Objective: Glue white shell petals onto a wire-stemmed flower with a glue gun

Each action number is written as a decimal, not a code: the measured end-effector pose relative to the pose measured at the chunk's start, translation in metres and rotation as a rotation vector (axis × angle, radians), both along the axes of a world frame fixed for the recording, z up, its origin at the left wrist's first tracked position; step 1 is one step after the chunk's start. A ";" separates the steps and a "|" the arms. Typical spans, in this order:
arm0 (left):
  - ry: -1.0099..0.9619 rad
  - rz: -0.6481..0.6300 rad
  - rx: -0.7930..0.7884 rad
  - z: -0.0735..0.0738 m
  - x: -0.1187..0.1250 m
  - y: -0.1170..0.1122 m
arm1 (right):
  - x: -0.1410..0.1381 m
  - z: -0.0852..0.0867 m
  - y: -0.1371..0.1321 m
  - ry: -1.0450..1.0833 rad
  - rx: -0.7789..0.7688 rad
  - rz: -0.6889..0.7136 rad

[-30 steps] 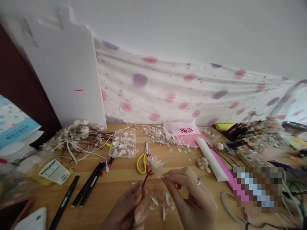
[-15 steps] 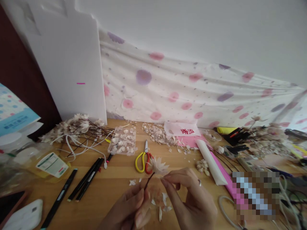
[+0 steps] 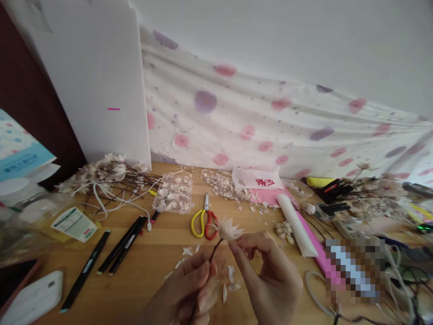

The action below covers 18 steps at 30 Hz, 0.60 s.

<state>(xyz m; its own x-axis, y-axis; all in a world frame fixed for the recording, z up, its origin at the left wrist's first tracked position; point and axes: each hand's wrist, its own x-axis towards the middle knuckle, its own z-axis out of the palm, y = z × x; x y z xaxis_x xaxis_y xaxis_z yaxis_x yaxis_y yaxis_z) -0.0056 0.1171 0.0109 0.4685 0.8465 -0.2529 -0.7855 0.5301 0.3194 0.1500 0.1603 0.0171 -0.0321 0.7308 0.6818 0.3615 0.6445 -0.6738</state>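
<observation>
The left hand (image 3: pixel 184 289) is closed on a dark wire stem (image 3: pixel 215 250), gripping it between thumb and fingers and holding it tilted up to the right, with a pale flower (image 3: pixel 230 229) at its tip, above the table (image 3: pixel 142 253). The right hand (image 3: pixel 270 275) is closed to a pinch, thumb and forefinger meeting at the underside of the flower and touching its petals. Loose white petals (image 3: pixel 230 275) lie on the table just below both hands. Just beyond the flower are yellow-and-red scissors (image 3: pixel 204 225), blades pointing away from the person. To their left is a clear compartment tray (image 3: pixel 173 193) holding petals, and behind them is a heap of pale scraps (image 3: pixel 221 185). Black pens (image 3: pixel 123 246) lie left of the hands. A white roll (image 3: pixel 297 225) lies along a pink strip (image 3: pixel 314 253) to the right, beside a small cluster of petals (image 3: pixel 283 232)
</observation>
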 end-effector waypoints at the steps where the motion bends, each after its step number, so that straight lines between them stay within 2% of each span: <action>1: -0.004 -0.016 0.016 -0.003 0.000 0.001 | 0.000 0.000 0.000 -0.003 -0.005 -0.003; 4: -0.035 -0.062 0.104 -0.015 0.000 0.004 | 0.001 0.001 -0.001 -0.011 -0.019 0.008; 10: -0.016 -0.046 0.209 -0.033 0.001 0.010 | 0.002 0.003 -0.002 -0.068 -0.010 0.019; 13: 0.030 0.009 0.294 -0.034 -0.001 0.013 | 0.001 0.004 0.000 -0.114 0.005 0.014; 18: 0.169 -0.061 0.289 -0.024 -0.010 0.016 | 0.001 0.006 0.002 -0.159 0.046 -0.010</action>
<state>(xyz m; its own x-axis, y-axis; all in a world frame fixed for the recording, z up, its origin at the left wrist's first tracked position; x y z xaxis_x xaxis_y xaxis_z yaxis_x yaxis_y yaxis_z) -0.0159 0.1331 -0.0128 0.4925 0.8662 -0.0849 -0.6784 0.4432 0.5860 0.1506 0.1620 0.0227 -0.1350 0.6997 0.7015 0.4676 0.6692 -0.5775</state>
